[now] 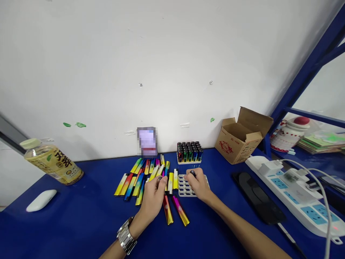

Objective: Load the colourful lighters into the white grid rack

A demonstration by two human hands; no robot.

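Note:
My left hand (pixel 154 197), with a metal-banded watch (pixel 126 235) on its wrist, is closed around a small black-topped lighter (pixel 159 178); its body is hidden by the fingers. It is at the right front of a spread of colourful lighters (pixel 138 183) lying on the table. My right hand (pixel 199 185) is closed on another black-topped lighter (pixel 192 173), over a white tray with round holes (pixel 184 189). Two more lighters, one red and yellow (pixel 168 211) and one pink and yellow (pixel 181 211), lie in front of the tray.
Behind the tray stands a rack of upright black-topped lighters (pixel 189 153). An open cardboard box (pixel 234 144), a black phone (pixel 257 197) and a white power strip (pixel 291 198) are on the right. A tilted drink bottle (pixel 58 163) and white case (pixel 41 200) are left; a blurred screen (pixel 147 141) leans against the wall.

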